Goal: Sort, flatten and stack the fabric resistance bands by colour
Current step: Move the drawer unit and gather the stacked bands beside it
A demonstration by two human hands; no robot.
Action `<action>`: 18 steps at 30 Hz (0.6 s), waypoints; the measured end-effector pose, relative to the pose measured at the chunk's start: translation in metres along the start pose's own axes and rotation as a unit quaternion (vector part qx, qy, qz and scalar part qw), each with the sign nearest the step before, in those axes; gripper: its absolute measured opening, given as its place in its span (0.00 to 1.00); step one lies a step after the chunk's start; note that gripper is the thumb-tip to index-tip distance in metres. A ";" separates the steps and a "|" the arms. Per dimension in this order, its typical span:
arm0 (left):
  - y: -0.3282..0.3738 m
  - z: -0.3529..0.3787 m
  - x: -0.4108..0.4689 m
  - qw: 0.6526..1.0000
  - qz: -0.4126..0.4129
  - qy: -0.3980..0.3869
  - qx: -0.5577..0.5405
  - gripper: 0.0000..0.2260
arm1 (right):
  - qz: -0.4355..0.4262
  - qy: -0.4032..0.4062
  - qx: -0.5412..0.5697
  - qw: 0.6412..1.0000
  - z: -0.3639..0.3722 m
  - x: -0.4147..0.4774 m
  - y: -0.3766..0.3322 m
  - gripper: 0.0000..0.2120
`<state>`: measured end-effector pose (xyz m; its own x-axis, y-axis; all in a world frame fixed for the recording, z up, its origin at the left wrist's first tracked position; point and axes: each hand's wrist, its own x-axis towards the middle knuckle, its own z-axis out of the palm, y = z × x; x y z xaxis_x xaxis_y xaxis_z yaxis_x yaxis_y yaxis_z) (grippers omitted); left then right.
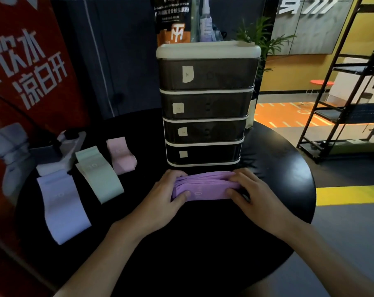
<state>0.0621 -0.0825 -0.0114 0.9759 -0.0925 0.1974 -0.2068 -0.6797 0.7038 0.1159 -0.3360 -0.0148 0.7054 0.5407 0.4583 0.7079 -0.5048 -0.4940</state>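
Note:
A stack of purple fabric bands (205, 186) lies on the black round table (203, 243), just in front of the drawer unit. My left hand (168, 194) grips its left end, thumb on top and fingers curled round the far edge. My right hand (252, 192) grips the right end the same way. To the left lie three flat piles: lavender bands (61, 202), mint green bands (100, 174) and pink bands (121, 156).
A dark four-drawer unit (205, 108) with white trim and paper labels stands at the table's back. A white device (68, 146) sits at the back left. A red banner (27, 71) flanks the left; a black metal rack (342, 93) stands to the right.

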 end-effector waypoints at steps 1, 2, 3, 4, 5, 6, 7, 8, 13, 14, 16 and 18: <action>0.001 -0.001 -0.001 1.000 -0.003 0.000 -0.001 0.12 | 0.001 0.005 -0.004 1.000 0.000 0.000 0.000 0.10; 0.002 -0.002 -0.001 1.000 -0.003 0.003 -0.006 0.10 | 0.000 0.010 -0.007 1.000 0.000 0.000 0.001 0.08; 0.003 -0.002 -0.002 1.000 0.001 0.011 -0.015 0.09 | 0.000 0.015 -0.008 1.000 0.000 0.000 0.000 0.06; 0.004 -0.003 -0.002 0.999 0.006 0.022 -0.026 0.10 | -0.001 0.021 -0.005 1.000 -0.001 0.000 0.000 0.06; 0.004 -0.004 -0.003 0.999 0.009 0.031 -0.032 0.10 | -0.001 0.022 -0.001 1.000 -0.001 0.000 0.000 0.06; 0.004 -0.005 -0.003 0.999 0.010 0.033 -0.031 0.11 | -0.004 0.018 0.003 1.000 -0.002 0.001 0.000 0.06; 0.004 -0.006 -0.003 0.999 0.008 0.028 -0.026 0.12 | -0.006 0.011 0.003 1.000 -0.002 0.001 0.002 0.07; 0.004 -0.006 -0.004 1.000 0.003 0.022 -0.021 0.12 | -0.007 0.006 0.003 1.000 -0.001 0.001 0.003 0.07; 0.000 -0.009 -0.005 0.999 0.009 0.038 -0.035 0.14 | -0.011 0.034 0.031 0.999 -0.003 0.000 0.000 0.07; -0.001 -0.010 -0.005 0.998 0.010 0.045 -0.040 0.15 | -0.008 0.039 0.041 0.998 -0.004 0.000 -0.001 0.08; -0.001 -0.009 -0.004 0.997 0.010 0.061 -0.045 0.15 | 0.017 0.045 0.067 0.997 -0.007 -0.001 -0.002 0.11; -0.002 -0.008 -0.003 0.996 0.014 0.077 -0.051 0.15 | 0.041 0.047 0.087 0.994 -0.007 -0.002 -0.003 0.14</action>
<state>0.0590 -0.0749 -0.0083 0.9491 0.0068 0.3149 -0.2481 -0.5996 0.7609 0.1127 -0.3409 -0.0091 0.7670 0.4330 0.4736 0.6361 -0.4158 -0.6500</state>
